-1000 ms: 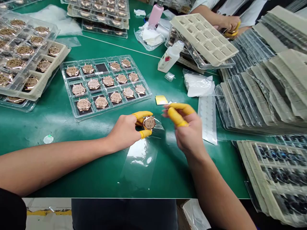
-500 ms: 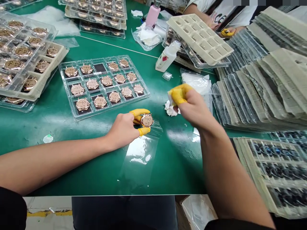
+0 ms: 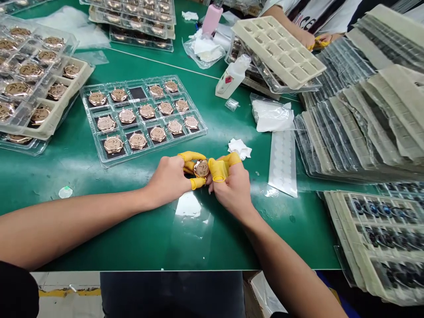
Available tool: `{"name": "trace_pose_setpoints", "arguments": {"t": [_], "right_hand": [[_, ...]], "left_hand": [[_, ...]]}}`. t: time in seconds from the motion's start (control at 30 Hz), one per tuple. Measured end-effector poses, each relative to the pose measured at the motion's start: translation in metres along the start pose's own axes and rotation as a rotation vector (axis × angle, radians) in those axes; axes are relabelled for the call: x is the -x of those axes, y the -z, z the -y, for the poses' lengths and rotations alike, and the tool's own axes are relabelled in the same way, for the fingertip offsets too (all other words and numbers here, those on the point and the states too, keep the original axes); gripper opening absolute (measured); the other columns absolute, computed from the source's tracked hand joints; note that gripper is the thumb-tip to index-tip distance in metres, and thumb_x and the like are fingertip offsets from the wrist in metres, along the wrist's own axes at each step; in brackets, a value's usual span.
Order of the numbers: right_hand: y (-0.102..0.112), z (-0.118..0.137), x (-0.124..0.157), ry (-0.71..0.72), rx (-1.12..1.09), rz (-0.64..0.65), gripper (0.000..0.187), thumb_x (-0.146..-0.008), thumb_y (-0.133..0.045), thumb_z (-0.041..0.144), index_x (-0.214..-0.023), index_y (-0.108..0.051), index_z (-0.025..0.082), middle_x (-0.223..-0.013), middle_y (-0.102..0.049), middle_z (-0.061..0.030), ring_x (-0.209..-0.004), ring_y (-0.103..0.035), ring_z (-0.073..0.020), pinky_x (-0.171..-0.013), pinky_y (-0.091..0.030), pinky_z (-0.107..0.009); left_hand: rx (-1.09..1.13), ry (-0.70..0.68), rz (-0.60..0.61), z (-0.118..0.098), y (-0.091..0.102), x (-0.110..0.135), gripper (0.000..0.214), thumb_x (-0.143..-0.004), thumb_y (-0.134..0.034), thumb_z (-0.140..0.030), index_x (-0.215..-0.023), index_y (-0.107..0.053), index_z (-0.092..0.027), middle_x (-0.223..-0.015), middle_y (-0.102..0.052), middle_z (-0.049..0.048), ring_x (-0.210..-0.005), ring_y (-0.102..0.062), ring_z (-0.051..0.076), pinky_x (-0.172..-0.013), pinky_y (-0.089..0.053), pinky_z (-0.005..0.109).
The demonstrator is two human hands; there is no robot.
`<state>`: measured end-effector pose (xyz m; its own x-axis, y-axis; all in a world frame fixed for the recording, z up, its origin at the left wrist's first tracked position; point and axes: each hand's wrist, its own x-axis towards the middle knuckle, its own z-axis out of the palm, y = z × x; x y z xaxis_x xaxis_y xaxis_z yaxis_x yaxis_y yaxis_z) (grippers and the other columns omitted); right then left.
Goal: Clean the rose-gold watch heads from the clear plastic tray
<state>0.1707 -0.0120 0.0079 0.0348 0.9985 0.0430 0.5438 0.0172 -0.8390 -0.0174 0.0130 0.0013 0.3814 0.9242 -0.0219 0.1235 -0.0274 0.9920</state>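
Observation:
My left hand (image 3: 180, 176), with yellow finger cots, pinches a rose-gold watch case (image 3: 201, 168) by its edges, its CE-marked back facing up. My right hand (image 3: 229, 176), also in yellow finger cots, is right beside the case on its right, with fingers bent and closed. Whatever those fingertips hold is hidden behind the cots. Behind my left hand lies a clear plastic tray (image 3: 123, 126) of similar watch cases, with one pocket at the back holding only a dark pad. A crumpled white tissue (image 3: 240, 149) lies just behind my right hand.
Stacked trays of watch cases (image 3: 49, 128) stand at left. A white bottle (image 3: 231, 79), a pink bottle (image 3: 212, 20) and a beige tray (image 3: 281, 53) are farther back. Stacked empty trays (image 3: 364, 128) lean at right, near a white sheet (image 3: 282, 163). A co-worker's hands (image 3: 314, 40) show behind.
My right hand has come down and left from above the tissue to the watch case, uncovering the tissue and white sheet. My left hand keeps its hold almost unmoved.

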Motion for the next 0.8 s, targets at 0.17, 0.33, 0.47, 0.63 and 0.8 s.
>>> {"name": "trace_pose_setpoints", "arguments": {"t": [0.17,0.33,0.47,0.63,0.8], "right_hand": [[0.012,-0.019,-0.003,0.105,-0.083,-0.038,0.008,-0.1,-0.057,0.026,-0.105,-0.05,0.026,-0.08,-0.064,0.0026,-0.053,-0.06,-0.0112,-0.052,-0.051,-0.027],[0.017,-0.02,-0.004,0.647,0.21,-0.249,0.022,-0.093,-0.059,0.005,-0.103,-0.061,0.026,-0.095,-0.058,-0.0013,-0.075,-0.067,-0.0132,-0.066,-0.059,-0.031],[0.008,-0.01,0.0,0.894,0.281,-0.298,0.045,-0.085,-0.053,-0.008,-0.107,-0.068,0.028,-0.087,-0.062,-0.0009,-0.084,-0.07,-0.0167,-0.068,-0.059,-0.032],[0.004,-0.012,0.007,0.856,0.318,-0.277,0.048,-0.076,-0.05,-0.011,-0.103,-0.069,0.025,-0.086,-0.065,-0.0014,-0.078,-0.067,-0.016,-0.062,-0.055,-0.029],[0.002,-0.012,0.008,0.863,0.258,-0.366,0.043,-0.079,-0.053,-0.008,-0.101,-0.068,0.026,-0.082,-0.06,0.001,-0.072,-0.065,-0.0138,-0.059,-0.054,-0.028]], "left_hand": [[-0.019,-0.004,-0.037,0.002,-0.002,-0.001,0.045,-0.075,-0.083,-0.022,-0.12,-0.079,-0.021,-0.106,-0.085,0.0031,-0.092,-0.081,0.02,-0.088,-0.068,0.033],[0.034,0.02,-0.023,0.001,-0.003,-0.001,0.051,-0.073,-0.082,-0.02,-0.123,-0.078,-0.021,-0.098,-0.085,0.0019,-0.086,-0.081,0.019,-0.084,-0.068,0.032],[0.074,0.088,-0.015,0.0,-0.001,-0.001,0.053,-0.069,-0.083,-0.018,-0.122,-0.078,-0.02,-0.1,-0.085,0.0032,-0.088,-0.082,0.021,-0.082,-0.069,0.032],[0.099,0.111,-0.016,-0.001,0.001,-0.003,0.055,-0.068,-0.084,-0.018,-0.122,-0.079,-0.018,-0.101,-0.086,0.0049,-0.088,-0.083,0.022,-0.081,-0.069,0.031],[0.023,0.089,-0.008,-0.005,0.001,-0.002,0.052,-0.068,-0.083,-0.018,-0.12,-0.079,-0.018,-0.096,-0.085,0.0036,-0.083,-0.082,0.02,-0.079,-0.067,0.029]]}}
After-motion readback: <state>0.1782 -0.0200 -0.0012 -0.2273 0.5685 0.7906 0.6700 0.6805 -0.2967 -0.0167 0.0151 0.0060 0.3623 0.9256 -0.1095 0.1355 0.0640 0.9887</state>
